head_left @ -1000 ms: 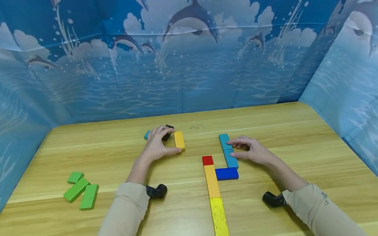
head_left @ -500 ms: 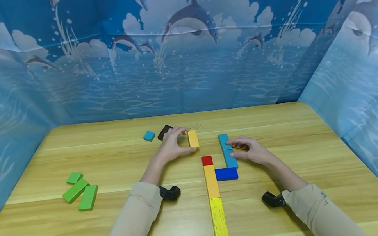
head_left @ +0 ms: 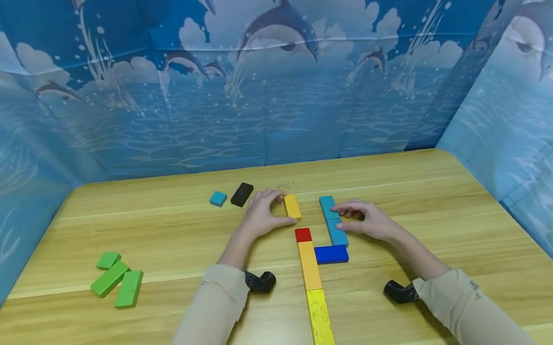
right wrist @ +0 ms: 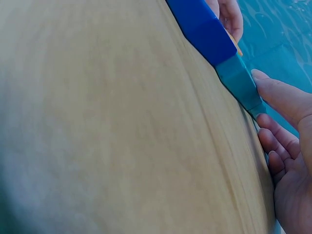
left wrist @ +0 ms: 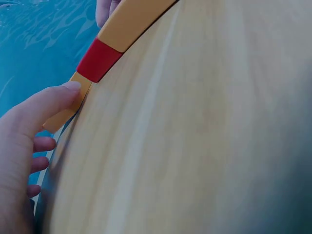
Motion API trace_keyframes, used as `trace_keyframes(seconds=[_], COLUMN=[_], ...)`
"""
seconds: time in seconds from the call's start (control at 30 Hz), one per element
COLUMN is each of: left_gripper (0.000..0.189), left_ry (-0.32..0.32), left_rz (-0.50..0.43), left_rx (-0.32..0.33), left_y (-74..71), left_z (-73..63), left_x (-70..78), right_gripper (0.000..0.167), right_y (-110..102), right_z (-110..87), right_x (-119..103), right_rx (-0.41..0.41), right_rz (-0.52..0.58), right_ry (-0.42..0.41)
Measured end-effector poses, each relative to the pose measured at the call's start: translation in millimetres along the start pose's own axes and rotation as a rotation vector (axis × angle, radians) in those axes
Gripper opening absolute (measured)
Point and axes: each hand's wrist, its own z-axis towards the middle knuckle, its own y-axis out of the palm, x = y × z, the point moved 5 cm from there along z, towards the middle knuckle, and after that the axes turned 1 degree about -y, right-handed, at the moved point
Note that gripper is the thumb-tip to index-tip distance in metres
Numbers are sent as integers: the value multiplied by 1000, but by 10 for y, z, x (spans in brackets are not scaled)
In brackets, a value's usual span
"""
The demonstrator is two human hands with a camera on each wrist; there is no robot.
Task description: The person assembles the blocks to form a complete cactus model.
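Note:
Between thumb and index finger, my left hand (head_left: 260,216) pinches a yellow-orange block (head_left: 292,207) by its two ends. In the left wrist view that block lies close to the red block (left wrist: 100,59), though I cannot tell if they touch. The red block (head_left: 303,235) heads a column with an orange block (head_left: 310,266) and a longer yellow block (head_left: 321,322). My right hand (head_left: 371,220) touches the right side of two light blue blocks (head_left: 330,209) laid end to end. Their near end meets a dark blue block (head_left: 331,254), which sits against the orange one.
Three green blocks (head_left: 129,289) lie loosely at the left. A black block (head_left: 242,194) and a small light blue block (head_left: 218,198) are near the back. Behind the wooden table (head_left: 214,341) hangs a dolphin-print curtain (head_left: 146,125).
My left hand has carried the yellow-orange block rightward, then slightly nearer, toward the red block. The black and small light blue blocks came into full view. My right hand has stayed put.

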Motion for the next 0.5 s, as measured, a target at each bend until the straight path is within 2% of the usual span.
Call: trace_keyframes(seconds=[0.3,0.5], left_gripper=[66,60], left_ry=[-23,-16], left_rz=[63,46], left_rx=[-38,-48], left_y=[54,54], left_z=[12,8], left_x=[18,14], right_gripper=[41,41], right_y=[-6,-6], right_z=[0,4], right_x=[11,18], right_rx=[1,5], right_rz=[-2,1], right_ry=[-11,-2])
